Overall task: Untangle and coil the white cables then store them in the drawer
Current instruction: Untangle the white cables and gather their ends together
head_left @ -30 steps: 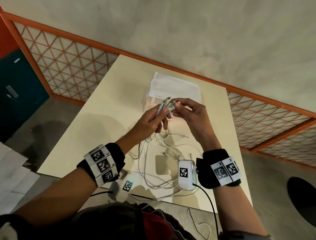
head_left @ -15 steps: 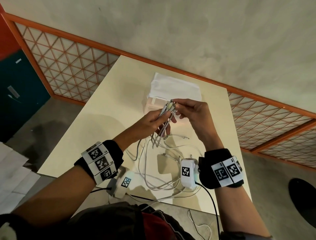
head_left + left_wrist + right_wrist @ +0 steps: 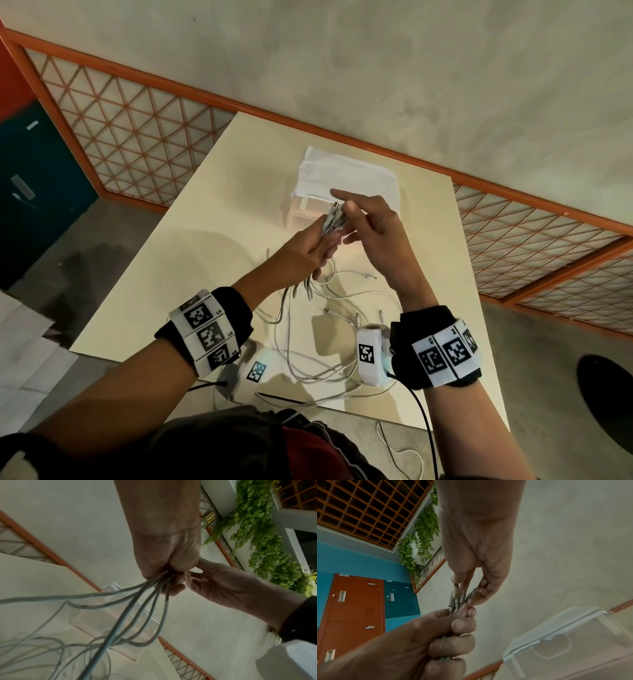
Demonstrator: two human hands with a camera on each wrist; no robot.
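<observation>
Several white cables (image 3: 308,346) lie tangled on the cream table (image 3: 205,222), and their ends rise into my left hand (image 3: 305,251). That hand grips the gathered strands (image 3: 137,601) in a fist, with the plug ends (image 3: 333,221) sticking out above it. My right hand (image 3: 376,229) meets them from the right. Its thumb and fingers pinch the plug tips (image 3: 458,600), while the index finger points straight out. Just behind both hands stands the translucent drawer box (image 3: 301,212), under a white cover, with its drawers pushed in.
One loose plug (image 3: 368,275) lies on the table right of the tangle. A cable end hangs over the near table edge (image 3: 394,455). An orange lattice railing (image 3: 137,130) borders the table's far and left sides. White sheets (image 3: 20,342) lie on the floor at left.
The plug bundle stays held between both hands above the table. My right index finger has lifted off the plugs and straightened. More loose cable has spread to the left on the table.
</observation>
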